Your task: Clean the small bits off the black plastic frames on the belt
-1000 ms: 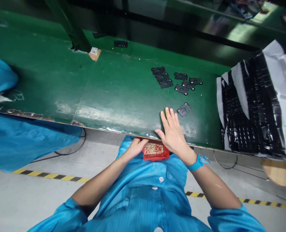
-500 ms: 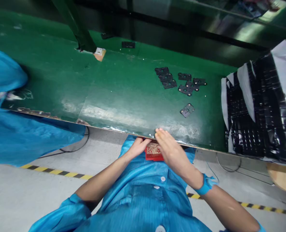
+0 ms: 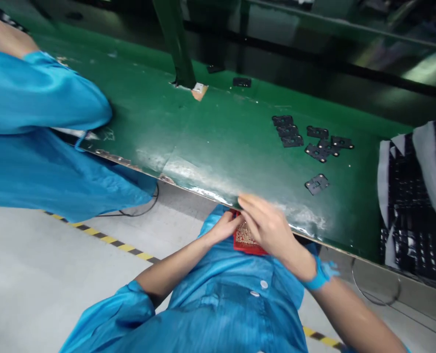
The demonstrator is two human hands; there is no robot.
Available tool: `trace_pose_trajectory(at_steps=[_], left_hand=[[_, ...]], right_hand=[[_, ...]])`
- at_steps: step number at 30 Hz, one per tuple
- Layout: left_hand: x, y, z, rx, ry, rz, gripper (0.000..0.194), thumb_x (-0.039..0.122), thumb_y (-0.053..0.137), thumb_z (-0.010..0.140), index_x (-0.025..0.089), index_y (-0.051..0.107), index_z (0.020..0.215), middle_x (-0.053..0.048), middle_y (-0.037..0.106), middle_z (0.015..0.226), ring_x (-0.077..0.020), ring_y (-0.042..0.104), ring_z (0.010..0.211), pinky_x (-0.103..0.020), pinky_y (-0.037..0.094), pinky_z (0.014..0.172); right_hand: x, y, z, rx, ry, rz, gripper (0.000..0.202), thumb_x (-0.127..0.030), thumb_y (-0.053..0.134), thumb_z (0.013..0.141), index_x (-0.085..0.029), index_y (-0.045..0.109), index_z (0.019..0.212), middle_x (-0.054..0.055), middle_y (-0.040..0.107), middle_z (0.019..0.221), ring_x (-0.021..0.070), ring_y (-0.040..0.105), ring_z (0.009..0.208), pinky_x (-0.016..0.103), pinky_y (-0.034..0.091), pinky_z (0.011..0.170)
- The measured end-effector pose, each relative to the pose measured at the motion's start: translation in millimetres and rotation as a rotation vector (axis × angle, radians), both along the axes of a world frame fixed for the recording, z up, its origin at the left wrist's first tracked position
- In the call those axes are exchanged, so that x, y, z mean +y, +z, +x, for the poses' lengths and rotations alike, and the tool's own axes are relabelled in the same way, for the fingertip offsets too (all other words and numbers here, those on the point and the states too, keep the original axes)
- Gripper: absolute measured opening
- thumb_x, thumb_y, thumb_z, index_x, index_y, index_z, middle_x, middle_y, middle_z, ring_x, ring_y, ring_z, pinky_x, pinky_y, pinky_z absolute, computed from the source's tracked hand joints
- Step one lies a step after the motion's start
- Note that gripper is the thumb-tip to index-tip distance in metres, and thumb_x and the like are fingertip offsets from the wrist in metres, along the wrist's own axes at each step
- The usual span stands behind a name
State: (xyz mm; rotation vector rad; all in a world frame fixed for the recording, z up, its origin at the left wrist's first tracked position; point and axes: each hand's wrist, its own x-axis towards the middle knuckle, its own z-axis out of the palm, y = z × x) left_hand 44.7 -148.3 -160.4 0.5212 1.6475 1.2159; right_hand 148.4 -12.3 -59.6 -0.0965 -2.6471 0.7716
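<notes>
At the bench's front edge, a red tray (image 3: 247, 249) full of small brass-coloured pieces (image 3: 246, 235) sits partly under the bench top, against my lap. My left hand (image 3: 225, 228) grips the tray's left side; its fingertips are partly hidden by the bench edge. My right hand (image 3: 267, 223) reaches over the tray with fingers stretched out, the fingertips at the bench edge. I see nothing held in it. Farther right on the green bench (image 3: 218, 142) lies a single flat black plastic part (image 3: 317, 184).
Several more black parts (image 3: 287, 131) lie at the back right, and one (image 3: 242, 82) stands near the rear. A green post (image 3: 181, 54) rises from the bench. A stack wrapped in black (image 3: 416, 196) is at right. On the left is a co-worker's blue sleeve (image 3: 56, 98).
The view has swung left, so the bench and parts appear farther right and more of the co-worker's arm shows. My right hand has shifted slightly over the tray; my left hand stays on it.
</notes>
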Motion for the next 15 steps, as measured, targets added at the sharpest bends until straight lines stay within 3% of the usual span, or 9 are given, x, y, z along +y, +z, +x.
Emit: trace_pose_trajectory(at_steps=[2,5,7,8,9,11,13,15], left_hand=[[-7,-4.5,-5,-0.006,0.040,0.015,0.038,0.047,0.066,0.092,0.016,0.079,0.110,-0.010,0.082,0.119,-0.0328,0.071,0.122,-0.040,0.056,0.107],[-20,-9.1,-14,-0.020,0.103,0.012,0.040,0.049,0.066,0.093,0.016,0.078,0.113,-0.011,0.082,0.120,-0.0330,0.071,0.122,-0.043,0.055,0.109],[-28,-10.5,-22,-0.022,0.157,-0.006,0.043,0.050,0.067,0.092,0.014,0.077,0.113,-0.014,0.082,0.120,-0.0339,0.072,0.121,-0.045,0.055,0.109],[-31,-10.5,-26,-0.020,0.187,-0.014,0.045,0.051,0.067,0.092,0.013,0.076,0.115,-0.014,0.081,0.121,-0.0341,0.071,0.121,-0.045,0.054,0.110],[-35,-10.0,-30,-0.017,0.215,-0.021,0.047,0.052,0.068,0.091,0.013,0.076,0.116,-0.015,0.080,0.124,-0.0340,0.071,0.122,-0.045,0.054,0.111],[-41,-6.6,-37,-0.015,0.251,-0.039,0.049,0.055,0.069,0.088,0.013,0.075,0.113,-0.015,0.080,0.126,-0.0340,0.070,0.123,-0.044,0.053,0.111],[-47,-0.1,-42,-0.022,0.249,-0.062,0.051,0.061,0.073,0.083,0.015,0.076,0.107,-0.014,0.081,0.122,-0.0345,0.071,0.121,-0.044,0.054,0.111],[-53,7.7,-43,-0.036,0.200,-0.087,0.058,0.069,0.076,0.077,0.016,0.076,0.101,-0.014,0.082,0.114,-0.0359,0.073,0.117,-0.046,0.055,0.109]], right_hand=[[17,0.2,-66,-0.065,0.030,-0.001,0.047,-0.022,0.051,0.112,-0.014,0.057,0.158,0.017,0.055,0.165,0.0309,0.052,0.155,0.055,0.047,0.128],[37,-5.3,-159,-0.213,0.071,0.031,0.060,-0.032,0.055,0.111,-0.009,0.044,0.166,0.017,0.032,0.178,0.0317,0.027,0.167,0.058,0.023,0.138],[38,-11.3,-192,-0.312,0.085,0.057,0.066,-0.037,0.055,0.110,-0.006,0.040,0.167,0.019,0.029,0.178,0.0327,0.023,0.169,0.058,0.013,0.139],[33,-13.9,-195,-0.330,0.103,0.074,0.070,-0.039,0.056,0.110,-0.004,0.038,0.168,0.021,0.027,0.179,0.0330,0.020,0.169,0.057,0.009,0.139],[26,-16.0,-190,-0.334,0.127,0.085,0.074,-0.042,0.057,0.109,-0.002,0.036,0.168,0.022,0.025,0.179,0.0330,0.017,0.170,0.056,0.007,0.139],[5,-18.3,-153,-0.330,0.177,0.080,0.079,-0.045,0.059,0.108,0.000,0.034,0.168,0.024,0.022,0.179,0.0335,0.016,0.170,0.054,0.007,0.140],[-19,-19.2,-91,-0.317,0.214,0.040,0.079,-0.046,0.060,0.108,-0.001,0.035,0.168,0.024,0.027,0.178,0.0343,0.019,0.169,0.056,0.009,0.140],[-46,-21.3,-22,-0.301,0.264,-0.006,0.076,-0.045,0.061,0.107,0.001,0.042,0.163,0.026,0.040,0.172,0.0342,0.031,0.166,0.054,0.019,0.138]])
